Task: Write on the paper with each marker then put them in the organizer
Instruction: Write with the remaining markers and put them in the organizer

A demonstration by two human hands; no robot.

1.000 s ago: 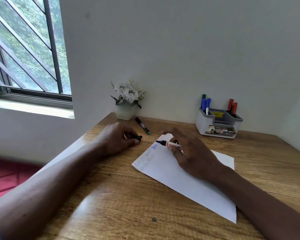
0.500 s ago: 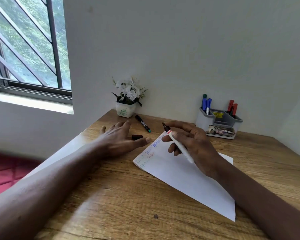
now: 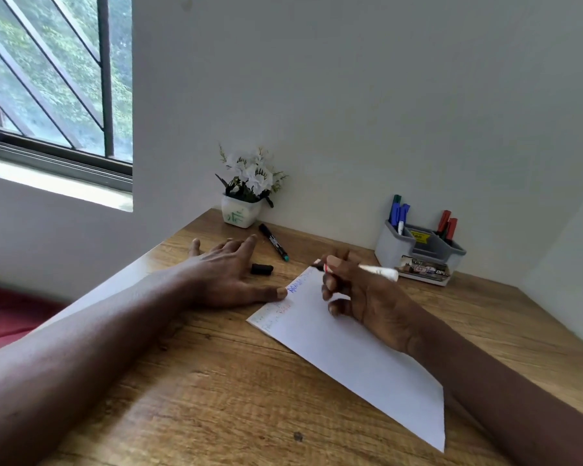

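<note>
A white sheet of paper [image 3: 347, 351] lies diagonally on the wooden desk, with blue and faint red writing near its far left corner. My right hand [image 3: 360, 297] grips an uncapped white marker [image 3: 379, 271], its dark tip over the paper's top corner. My left hand [image 3: 229, 277] lies flat with fingers spread, thumb on the paper's left edge. A black cap [image 3: 262, 269] rests by that hand. A black marker with a green end [image 3: 274, 242] lies behind it. The grey organizer [image 3: 418, 253] by the wall holds blue, green and red markers.
A white pot of white flowers [image 3: 244, 196] stands against the wall at the desk's far left. The desk's left edge [image 3: 122, 284] runs diagonally near my left forearm, with a barred window beyond it. Walls close off the back and right.
My left hand let go of the black cap and spread flat, thumb now on the paper. My right hand turned the marker into a writing grip with the tip at the paper's top corner.
</note>
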